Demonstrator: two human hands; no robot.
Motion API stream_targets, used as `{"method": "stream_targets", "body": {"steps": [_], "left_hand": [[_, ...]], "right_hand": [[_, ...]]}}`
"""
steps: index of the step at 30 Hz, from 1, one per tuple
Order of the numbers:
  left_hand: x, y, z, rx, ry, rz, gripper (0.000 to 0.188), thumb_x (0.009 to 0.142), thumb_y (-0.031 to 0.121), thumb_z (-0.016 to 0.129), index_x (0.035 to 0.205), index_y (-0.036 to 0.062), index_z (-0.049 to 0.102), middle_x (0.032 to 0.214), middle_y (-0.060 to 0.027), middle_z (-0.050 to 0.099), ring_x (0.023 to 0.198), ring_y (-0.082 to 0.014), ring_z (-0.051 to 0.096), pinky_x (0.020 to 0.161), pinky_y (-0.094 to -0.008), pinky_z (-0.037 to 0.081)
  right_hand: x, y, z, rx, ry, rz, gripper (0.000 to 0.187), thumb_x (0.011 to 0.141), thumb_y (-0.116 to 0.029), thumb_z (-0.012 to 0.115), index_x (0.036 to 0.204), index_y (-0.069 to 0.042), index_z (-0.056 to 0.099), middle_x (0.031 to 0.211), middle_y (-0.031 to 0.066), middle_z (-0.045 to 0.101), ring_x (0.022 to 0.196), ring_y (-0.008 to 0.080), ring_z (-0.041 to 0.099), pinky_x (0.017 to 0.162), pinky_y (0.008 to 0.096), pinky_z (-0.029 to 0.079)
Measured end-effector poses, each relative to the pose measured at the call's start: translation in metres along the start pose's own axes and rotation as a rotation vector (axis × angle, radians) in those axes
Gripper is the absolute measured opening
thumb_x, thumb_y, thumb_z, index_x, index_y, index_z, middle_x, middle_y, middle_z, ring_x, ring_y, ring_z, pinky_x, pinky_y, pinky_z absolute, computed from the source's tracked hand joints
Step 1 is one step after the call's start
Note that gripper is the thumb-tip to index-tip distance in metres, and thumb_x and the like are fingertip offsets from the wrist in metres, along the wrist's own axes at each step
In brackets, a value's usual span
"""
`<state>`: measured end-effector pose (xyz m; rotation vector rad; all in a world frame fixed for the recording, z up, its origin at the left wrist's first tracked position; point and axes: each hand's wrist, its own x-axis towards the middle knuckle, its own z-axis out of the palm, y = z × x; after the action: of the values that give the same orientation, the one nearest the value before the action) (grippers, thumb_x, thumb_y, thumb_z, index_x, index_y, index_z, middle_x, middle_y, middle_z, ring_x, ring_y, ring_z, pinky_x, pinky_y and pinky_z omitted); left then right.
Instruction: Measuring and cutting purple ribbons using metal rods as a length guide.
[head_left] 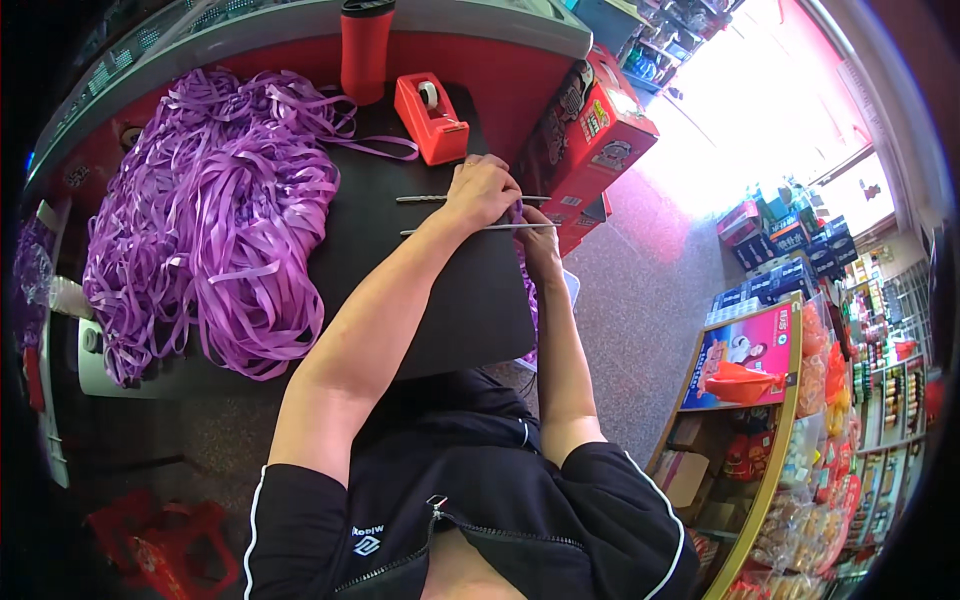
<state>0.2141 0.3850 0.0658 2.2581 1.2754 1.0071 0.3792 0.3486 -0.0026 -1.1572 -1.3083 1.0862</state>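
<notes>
Nearest the person, the right hand [541,243] pinches a purple ribbon strand [518,212] at the black table's [450,300] right edge. The left hand [483,190] closes over the same strand, pressing on two metal rods [430,215]. Farther back lies a big loose pile of purple ribbon [210,220], seemingly still unworked, so most remains. Beyond stand a red tape dispenser [430,117] and a red tumbler [364,50].

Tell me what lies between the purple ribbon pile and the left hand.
Only bare black tabletop separates the ribbon pile from the left hand, apart from the ends of two thin metal rods, seen in the head view.
</notes>
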Motion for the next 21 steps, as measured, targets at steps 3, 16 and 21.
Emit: {"method": "stream_targets", "body": {"steps": [3, 16, 21], "left_hand": [[-0.003, 0.000, -0.001, 0.003, -0.002, -0.014, 0.018, 0.078, 0.027, 0.065, 0.086, 0.0161, 0.076, 0.119, -0.0093, 0.060, 0.115, -0.0298, 0.049, 0.098, -0.0410, 0.039], [-0.003, 0.002, -0.003, 0.018, -0.030, -0.034, 0.018, 0.080, 0.027, 0.066, 0.088, 0.0149, 0.076, 0.122, -0.0078, 0.059, 0.117, -0.0288, 0.048, 0.101, -0.0396, 0.036], [-0.002, 0.004, -0.003, 0.020, -0.056, -0.055, 0.020, 0.081, 0.026, 0.066, 0.091, 0.0123, 0.075, 0.124, -0.0077, 0.058, 0.117, -0.0285, 0.048, 0.101, -0.0392, 0.036]], "right_hand": [[-0.009, 0.006, -0.005, -0.055, -0.086, -0.042, 0.024, 0.088, -0.018, 0.064, 0.102, 0.001, 0.066, 0.084, -0.0003, 0.065, 0.071, 0.0054, 0.055, 0.061, 0.0219, 0.044], [-0.087, 0.119, -0.054, -0.234, -0.007, 0.207, 0.025, 0.085, -0.018, 0.067, 0.102, 0.001, 0.069, 0.090, 0.0076, 0.071, 0.082, 0.0113, 0.063, 0.076, 0.0264, 0.048], [-0.112, 0.163, -0.048, -0.067, -0.007, 0.321, 0.023, 0.086, -0.016, 0.068, 0.100, 0.002, 0.068, 0.089, 0.0053, 0.070, 0.082, 0.0106, 0.062, 0.076, 0.0247, 0.048]]}}
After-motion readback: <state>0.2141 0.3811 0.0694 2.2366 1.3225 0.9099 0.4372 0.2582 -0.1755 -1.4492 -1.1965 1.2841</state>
